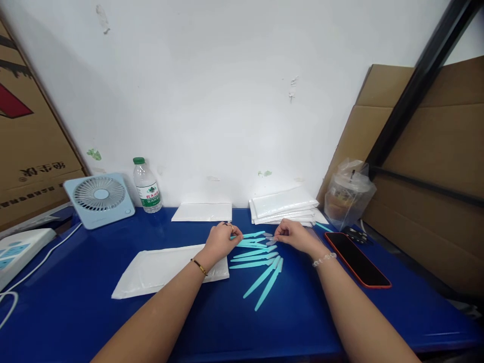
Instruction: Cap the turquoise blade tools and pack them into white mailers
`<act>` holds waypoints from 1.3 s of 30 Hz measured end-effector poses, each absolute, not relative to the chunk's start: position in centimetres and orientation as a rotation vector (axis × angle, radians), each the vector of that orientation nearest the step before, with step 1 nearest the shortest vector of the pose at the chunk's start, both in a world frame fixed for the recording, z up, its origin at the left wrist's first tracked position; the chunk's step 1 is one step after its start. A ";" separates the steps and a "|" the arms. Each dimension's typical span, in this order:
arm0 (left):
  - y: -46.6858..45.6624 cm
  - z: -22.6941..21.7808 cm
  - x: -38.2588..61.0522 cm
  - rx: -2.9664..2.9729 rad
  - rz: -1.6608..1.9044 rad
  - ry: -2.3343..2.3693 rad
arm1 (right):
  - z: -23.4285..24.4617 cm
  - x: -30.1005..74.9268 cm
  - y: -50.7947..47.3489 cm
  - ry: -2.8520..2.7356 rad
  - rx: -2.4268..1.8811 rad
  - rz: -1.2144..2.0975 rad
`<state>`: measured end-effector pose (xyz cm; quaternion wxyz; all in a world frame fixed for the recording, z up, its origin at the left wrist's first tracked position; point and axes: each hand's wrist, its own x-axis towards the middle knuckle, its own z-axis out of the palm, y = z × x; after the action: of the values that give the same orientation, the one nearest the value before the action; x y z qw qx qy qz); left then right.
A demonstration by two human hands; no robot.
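The teal sticks (257, 253) lie in a loose fan on the blue table (75, 302), near its middle, between the two hands. Each stick is slim, and several have a grey tip (269, 235) at the right end. The upper sticks lie almost level. The two lowest sticks slant down to the left, apart from the rest.

The left hand (223, 240) is at the left end of the upper sticks. Its fingers are curled shut on those ends. A thin bracelet is on its wrist. The right hand (293, 236) is at the grey tips. Its thumb and fingers are drawn together there; whether they pinch a tip cannot be told. A bead bracelet is on its wrist.

A white padded envelope (162, 272) lies flat just left of the sticks, partly under the left forearm. A second envelope (202, 212) lies at the wall behind the left hand. A stack of envelopes (283, 205) lies behind the right hand. A phone (357, 259) in a red case lies face up, just right of the right wrist. Behind the phone stands a lidded cup in a clear bag (348, 194). At the far left of the table stand a small fan (100, 199) and a water bottle (146, 185), side by side. Cardboard (427, 151) leans at the right edge.
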<state>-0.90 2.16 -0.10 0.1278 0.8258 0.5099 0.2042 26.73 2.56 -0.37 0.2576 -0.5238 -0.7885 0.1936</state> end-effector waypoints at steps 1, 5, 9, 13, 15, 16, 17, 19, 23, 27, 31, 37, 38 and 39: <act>2.1 -0.3 -0.9 2.410 0.590 1.474 | -0.3 26.7 2.5 -2.146 -1.418 0.516; 1.8 -1.1 -0.7 2.440 0.551 1.378 | 0.0 26.1 2.0 -2.218 -1.356 0.539; 1.8 -1.4 -0.4 2.454 0.528 1.336 | 0.0 25.6 1.6 -2.321 -1.353 0.620; 1.8 -1.6 -0.1 2.498 0.516 1.379 | -0.3 25.7 1.7 -2.328 -1.372 0.633; 1.8 -1.8 0.1 2.502 0.526 1.411 | -0.3 25.8 1.8 -2.312 -1.357 0.635; 1.8 -1.9 0.1 2.497 0.526 1.426 | -0.3 25.8 1.8 -2.306 -1.350 0.635; 1.8 -1.9 0.1 2.488 0.522 1.439 | -0.3 25.8 1.8 -2.305 -1.344 0.633; 1.7 -1.9 0.2 2.466 0.527 1.452 | -0.2 25.8 1.8 -2.322 -1.339 0.630; 1.2 -1.2 0.2 2.503 0.623 1.400 | -0.1 25.7 1.7 -2.381 -1.331 0.626; 0.6 -0.8 0.6 2.625 0.579 1.228 | -0.2 25.6 1.5 -2.371 -1.327 0.654; 0.8 -1.0 1.0 2.654 0.482 1.259 | -0.1 25.5 1.5 -2.310 -1.301 0.675; 1.4 -0.7 0.2 2.520 0.556 1.446 | 0.0 26.4 2.2 -2.187 -1.383 0.522; 1.4 -0.7 0.0 2.510 0.570 1.446 | 0.1 26.5 2.3 -2.171 -1.395 0.513; 1.4 -0.7 -0.2 2.507 0.580 1.434 | 0.1 26.6 2.2 -2.163 -1.395 0.510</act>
<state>-0.19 1.43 -0.74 0.0975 0.8470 0.4844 0.1959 26.55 2.24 0.12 0.2558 -0.5139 -0.7970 0.1879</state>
